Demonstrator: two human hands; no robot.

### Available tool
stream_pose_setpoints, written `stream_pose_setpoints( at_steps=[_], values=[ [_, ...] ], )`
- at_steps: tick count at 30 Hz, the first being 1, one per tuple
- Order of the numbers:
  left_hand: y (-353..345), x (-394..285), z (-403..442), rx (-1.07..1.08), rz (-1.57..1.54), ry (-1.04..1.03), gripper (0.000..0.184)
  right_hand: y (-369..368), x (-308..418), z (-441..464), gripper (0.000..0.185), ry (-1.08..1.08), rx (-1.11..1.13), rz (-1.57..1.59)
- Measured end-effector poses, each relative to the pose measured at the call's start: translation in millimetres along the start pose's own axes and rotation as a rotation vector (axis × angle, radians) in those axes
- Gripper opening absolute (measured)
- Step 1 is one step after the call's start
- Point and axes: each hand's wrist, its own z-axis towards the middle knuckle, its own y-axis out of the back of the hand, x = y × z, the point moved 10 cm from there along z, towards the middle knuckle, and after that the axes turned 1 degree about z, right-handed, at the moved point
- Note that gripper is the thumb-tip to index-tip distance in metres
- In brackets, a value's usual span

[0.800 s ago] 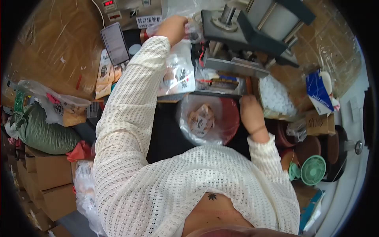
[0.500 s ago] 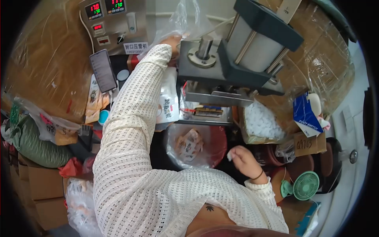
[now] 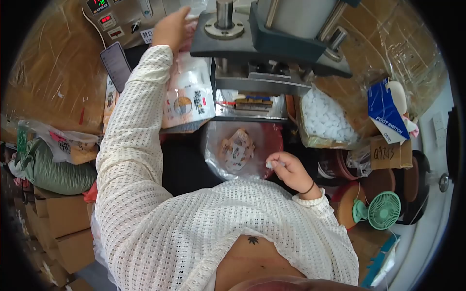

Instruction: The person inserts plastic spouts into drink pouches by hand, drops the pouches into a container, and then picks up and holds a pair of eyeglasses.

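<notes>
My left hand reaches to the back, beside the press machine, its fingers bent near clear plastic; whether it grips anything is hidden. Below it, printed pouches lie in a stack left of the metal sealing bed. My right hand pinches a small white piece just right of the red bowl. Inside that bowl, lined with clear plastic, rest small printed packets. A box of white pieces stands behind and to the right of my right hand.
A phone leans by the control box. At the right are a blue foot switch box, a small cardboard box and a green fan. Green sack and cartons sit at the left.
My right hand has come from the box side to beside the bowl, with a white piece now visible in its fingers. My left hand stays at the back. The camera view has shifted.
</notes>
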Motion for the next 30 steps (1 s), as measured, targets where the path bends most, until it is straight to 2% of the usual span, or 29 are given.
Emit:
stream_pose_setpoints(
  at_steps=[1,2,3,5,6,7,8,9,11,13,15,17,19,22,25,26,29,30],
  values=[
    [18,-1,-13,0.008,0.049,0.07,0.041,-2,-5,-2,0.01,-0.053,0.0,0.064],
    [45,-2,-33,-0.133,0.063,0.118,0.031,-1,-4,-4,0.01,-0.077,-0.044,0.122],
    [74,-13,-57,-0.323,0.01,-0.013,0.023,4,-3,-8,0.009,-0.101,-0.087,0.163],
    [134,-52,-117,-0.444,-0.166,0.022,0.014,23,-6,-14,0.009,-0.026,-0.174,-0.017],
    [150,-73,-151,-0.48,-0.306,-0.006,0.011,33,-7,-18,0.01,-0.014,-0.214,-0.029],
    [149,-91,-189,-0.475,-0.314,-0.012,0.009,43,-9,-22,0.01,-0.007,-0.25,-0.066],
    [129,-116,-218,-0.291,-0.414,0.03,0.008,52,-4,-23,0.011,0.028,-0.269,-0.129],
    [109,-171,-242,-0.12,-0.201,-0.205,0.014,58,3,-24,0.011,0.062,-0.286,-0.192],
    [38,-206,-293,0.321,-0.521,-0.287,0.033,67,9,-21,0.011,0.037,-0.312,-0.267],
    [40,-206,-290,0.315,-0.539,-0.196,0.046,71,21,-15,0.011,0.043,-0.319,-0.336],
    [40,-186,-272,0.29,-0.501,-0.12,0.061,61,42,-1,0.011,0.207,-0.265,-0.381],
    [53,-153,-259,0.01,-0.095,0.021,0.066,49,56,13,0.01,0.3,-0.223,-0.486],
    [25,-123,-266,0.064,0.189,0.027,0.055,41,58,17,0.01,0.325,-0.224,-0.481],
    [15,-127,-278,0.169,0.077,-0.118,0.036,46,62,23,0.009,0.304,-0.291,-0.393],
    [20,-116,-282,0.12,-0.377,0.202,0.024,46,73,33,0.01,0.424,-0.284,-0.553],
    [12,-114,-281,0.203,-0.551,0.35,0.018,42,75,39,0.01,0.466,-0.277,-0.536],
    [-18,-131,-292,0.36,-1.194,0.676,0.018,22,86,49,0.01,0.51,-0.155,-0.532],
    [-14,-143,-288,0.365,-1.207,0.625,0.022,23,98,50,0.008,0.58,-0.209,-0.514]
  ],
)
